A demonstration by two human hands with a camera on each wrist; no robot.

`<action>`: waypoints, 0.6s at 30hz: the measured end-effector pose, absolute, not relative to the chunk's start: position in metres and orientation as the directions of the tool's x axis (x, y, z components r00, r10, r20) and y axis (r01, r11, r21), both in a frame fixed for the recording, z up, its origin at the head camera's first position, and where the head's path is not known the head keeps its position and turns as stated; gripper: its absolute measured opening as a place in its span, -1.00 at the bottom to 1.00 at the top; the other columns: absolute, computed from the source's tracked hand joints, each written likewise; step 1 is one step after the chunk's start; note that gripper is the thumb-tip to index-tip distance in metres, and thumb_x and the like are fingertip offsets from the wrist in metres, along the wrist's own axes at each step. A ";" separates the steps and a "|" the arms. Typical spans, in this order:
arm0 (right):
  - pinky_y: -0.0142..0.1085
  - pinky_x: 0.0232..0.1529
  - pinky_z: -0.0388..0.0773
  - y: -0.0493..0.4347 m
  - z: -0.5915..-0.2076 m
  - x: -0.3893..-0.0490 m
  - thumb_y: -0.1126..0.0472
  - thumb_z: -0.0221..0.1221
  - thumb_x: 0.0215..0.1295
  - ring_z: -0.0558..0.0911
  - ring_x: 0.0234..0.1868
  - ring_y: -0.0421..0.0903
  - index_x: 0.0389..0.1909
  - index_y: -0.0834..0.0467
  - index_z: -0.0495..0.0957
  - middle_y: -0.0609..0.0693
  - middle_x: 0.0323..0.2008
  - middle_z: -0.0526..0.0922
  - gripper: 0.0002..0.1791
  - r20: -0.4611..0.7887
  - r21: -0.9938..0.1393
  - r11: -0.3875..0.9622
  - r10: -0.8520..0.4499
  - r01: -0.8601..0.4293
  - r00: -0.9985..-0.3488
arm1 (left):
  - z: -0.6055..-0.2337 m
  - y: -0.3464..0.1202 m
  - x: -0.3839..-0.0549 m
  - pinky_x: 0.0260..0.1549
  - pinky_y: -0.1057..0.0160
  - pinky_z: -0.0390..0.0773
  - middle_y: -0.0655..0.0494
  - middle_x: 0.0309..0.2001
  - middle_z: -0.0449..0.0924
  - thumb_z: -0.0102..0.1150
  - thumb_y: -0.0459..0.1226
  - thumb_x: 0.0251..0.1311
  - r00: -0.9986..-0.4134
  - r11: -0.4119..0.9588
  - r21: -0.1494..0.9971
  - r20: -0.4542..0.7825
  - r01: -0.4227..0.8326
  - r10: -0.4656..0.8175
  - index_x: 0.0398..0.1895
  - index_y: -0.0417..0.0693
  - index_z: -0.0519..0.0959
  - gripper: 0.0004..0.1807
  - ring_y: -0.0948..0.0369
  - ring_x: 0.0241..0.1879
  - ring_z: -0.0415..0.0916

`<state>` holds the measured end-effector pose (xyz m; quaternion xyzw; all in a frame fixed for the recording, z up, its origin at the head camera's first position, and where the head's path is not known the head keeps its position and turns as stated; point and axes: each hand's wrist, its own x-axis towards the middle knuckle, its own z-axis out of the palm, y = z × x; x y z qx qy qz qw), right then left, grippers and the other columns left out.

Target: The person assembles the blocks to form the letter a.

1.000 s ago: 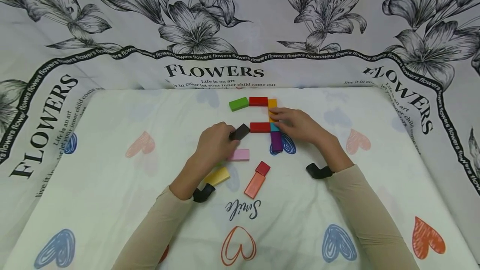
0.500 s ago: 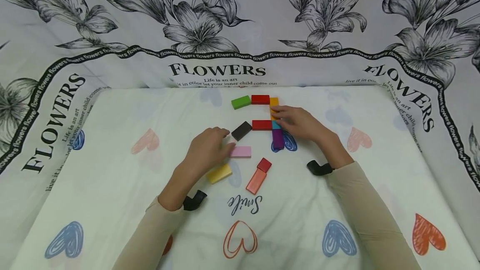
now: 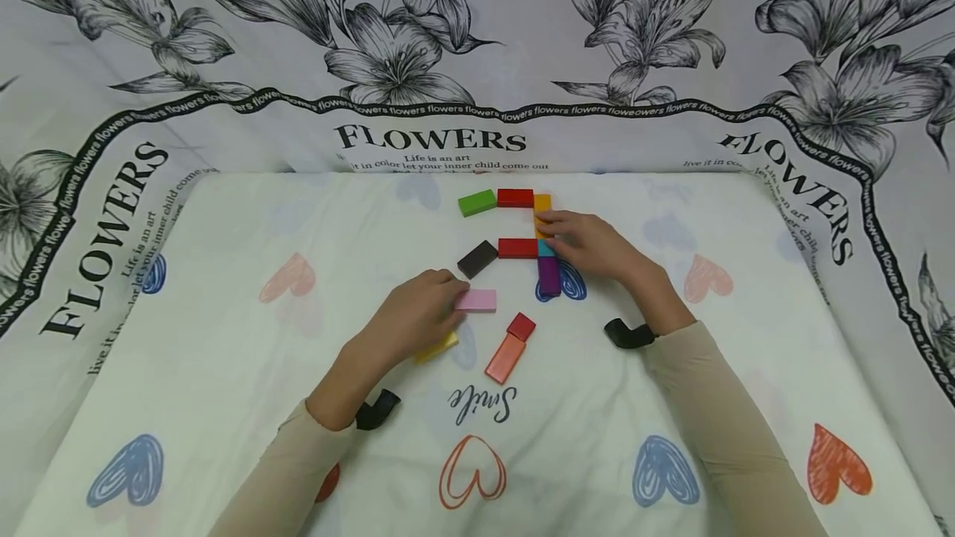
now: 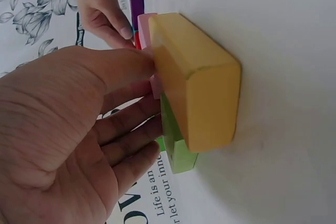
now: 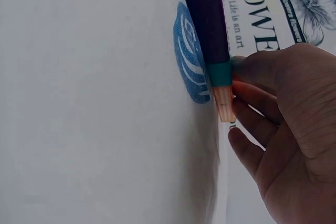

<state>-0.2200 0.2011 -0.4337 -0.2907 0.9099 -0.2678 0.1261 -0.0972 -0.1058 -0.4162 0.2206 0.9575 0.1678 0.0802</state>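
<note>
In the head view my left hand (image 3: 418, 313) pinches the left end of a pink block (image 3: 479, 301), thumb on the near side and fingers on the far side. A yellow block (image 4: 202, 82) stands close in front of that hand in the left wrist view, with a light green block (image 4: 179, 150) beside it. My right hand (image 3: 593, 243) holds an orange block (image 3: 542, 203) between thumb and fingers; its thumb lies against a teal block (image 5: 219, 73). From there a purple block (image 3: 549, 276) continues the column toward me.
Two red blocks (image 3: 516, 198) run left from the column; a green block (image 3: 477, 203) adjoins the farther, a black block (image 3: 477, 258) the nearer. A small red block (image 3: 521, 326) touches a salmon block (image 3: 505, 357). Everything lies on a white heart-print cloth (image 3: 567, 437).
My left hand has let go of the black block, leaving it by the nearer red block, and has moved toward me onto the pink block. My right hand stays in place.
</note>
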 end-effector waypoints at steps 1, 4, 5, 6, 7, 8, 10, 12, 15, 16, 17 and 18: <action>0.13 0.63 0.26 0.201 -0.434 -0.220 0.19 0.17 0.58 0.33 0.63 0.18 0.42 0.18 0.53 0.09 0.56 0.43 -0.53 -0.075 -0.559 0.688 -0.598 -0.463 -0.798 | -0.417 -0.106 -0.097 0.08 0.08 0.70 0.01 0.03 0.72 0.35 -0.20 0.39 -0.892 0.848 0.357 -0.076 0.392 0.445 0.24 -0.10 0.68 -0.60 0.08 0.05 0.62; 0.14 0.63 0.26 0.201 -0.434 -0.221 0.19 0.16 0.58 0.32 0.64 0.18 0.43 0.17 0.52 0.08 0.56 0.43 -0.53 -0.081 -0.557 0.692 -0.596 -0.460 -0.799 | -0.418 -0.106 -0.095 0.06 0.08 0.70 0.02 0.00 0.73 0.35 -0.22 0.38 -0.896 0.843 0.362 -0.044 0.398 0.442 0.19 -0.09 0.71 -0.64 0.08 0.04 0.62; 0.14 0.63 0.26 0.201 -0.434 -0.221 0.19 0.16 0.58 0.32 0.64 0.18 0.43 0.17 0.52 0.08 0.57 0.43 -0.53 -0.082 -0.557 0.692 -0.597 -0.460 -0.798 | -0.419 -0.106 -0.094 0.05 0.09 0.70 0.03 -0.01 0.74 0.35 -0.23 0.37 -0.895 0.840 0.363 -0.031 0.404 0.444 0.16 -0.09 0.73 -0.66 0.08 0.03 0.62; 0.15 0.63 0.26 0.201 -0.434 -0.222 0.19 0.16 0.58 0.32 0.64 0.18 0.43 0.17 0.52 0.08 0.57 0.42 -0.53 -0.083 -0.554 0.693 -0.597 -0.461 -0.798 | -0.419 -0.106 -0.094 0.03 0.09 0.70 0.03 -0.03 0.74 0.35 -0.23 0.36 -0.895 0.836 0.364 -0.017 0.410 0.446 0.15 -0.09 0.74 -0.67 0.08 0.01 0.62; 0.15 0.63 0.26 0.202 -0.434 -0.222 0.19 0.16 0.58 0.32 0.64 0.18 0.43 0.17 0.52 0.08 0.57 0.42 -0.53 -0.083 -0.555 0.692 -0.597 -0.461 -0.798 | -0.419 -0.106 -0.093 0.03 0.09 0.70 0.03 -0.04 0.75 0.36 -0.23 0.36 -0.893 0.832 0.365 -0.004 0.417 0.449 0.13 -0.09 0.74 -0.68 0.08 0.01 0.62; 0.15 0.63 0.25 0.202 -0.434 -0.223 0.19 0.15 0.58 0.32 0.64 0.18 0.43 0.17 0.52 0.08 0.57 0.42 -0.53 -0.081 -0.555 0.691 -0.598 -0.462 -0.797 | -0.420 -0.106 -0.092 0.02 0.10 0.70 0.03 -0.05 0.75 0.36 -0.23 0.35 -0.892 0.830 0.365 0.008 0.423 0.451 0.12 -0.09 0.75 -0.68 0.09 0.00 0.62; 0.14 0.63 0.25 0.202 -0.434 -0.223 0.19 0.15 0.58 0.32 0.64 0.18 0.43 0.18 0.52 0.08 0.57 0.42 -0.53 -0.077 -0.557 0.688 -0.601 -0.465 -0.796 | -0.420 -0.106 -0.091 0.00 0.10 0.70 0.04 -0.07 0.76 0.38 -0.22 0.33 -0.893 0.828 0.363 0.029 0.428 0.449 0.09 -0.09 0.77 -0.69 0.09 -0.01 0.63; 0.14 0.63 0.25 0.202 -0.434 -0.223 0.19 0.15 0.58 0.32 0.63 0.18 0.42 0.19 0.53 0.08 0.56 0.43 -0.54 -0.072 -0.561 0.684 -0.602 -0.467 -0.795 | -0.420 -0.107 -0.089 -0.02 0.10 0.71 0.05 -0.09 0.77 0.40 -0.21 0.31 -0.898 0.831 0.362 0.041 0.422 0.438 0.05 -0.09 0.78 -0.70 0.10 -0.03 0.64; 0.13 0.63 0.26 0.202 -0.433 -0.222 0.19 0.16 0.58 0.33 0.63 0.17 0.42 0.19 0.53 0.08 0.56 0.43 -0.54 -0.068 -0.565 0.680 -0.603 -0.467 -0.795 | -0.419 -0.109 -0.086 -0.02 0.09 0.72 0.05 -0.10 0.77 0.42 -0.18 0.28 -0.910 0.844 0.355 0.050 0.401 0.411 0.03 -0.08 0.79 -0.69 0.10 -0.02 0.64; 0.13 0.63 0.26 0.202 -0.433 -0.222 0.19 0.15 0.58 0.33 0.64 0.17 0.42 0.19 0.53 0.08 0.56 0.43 -0.54 -0.069 -0.566 0.680 -0.603 -0.466 -0.795 | -0.419 -0.110 -0.085 -0.01 0.09 0.72 0.05 -0.11 0.77 0.43 -0.17 0.28 -0.915 0.849 0.354 0.050 0.391 0.400 0.03 -0.09 0.79 -0.69 0.10 -0.01 0.64; 0.13 0.63 0.26 0.202 -0.433 -0.222 0.19 0.15 0.58 0.32 0.64 0.17 0.42 0.18 0.53 0.07 0.56 0.43 -0.54 -0.071 -0.567 0.680 -0.603 -0.465 -0.795 | -0.419 -0.111 -0.084 -0.01 0.08 0.72 0.05 -0.12 0.77 0.43 -0.16 0.27 -0.920 0.855 0.351 0.057 0.383 0.388 0.03 -0.09 0.79 -0.68 0.09 -0.01 0.65; 0.13 0.64 0.25 0.201 -0.433 -0.221 0.19 0.15 0.58 0.32 0.64 0.16 0.42 0.18 0.53 0.07 0.57 0.43 -0.54 -0.074 -0.568 0.681 -0.603 -0.463 -0.794 | -0.418 -0.111 -0.083 -0.01 0.07 0.72 0.04 -0.13 0.77 0.43 -0.16 0.27 -0.926 0.861 0.348 0.065 0.371 0.373 0.03 -0.10 0.79 -0.68 0.08 -0.02 0.65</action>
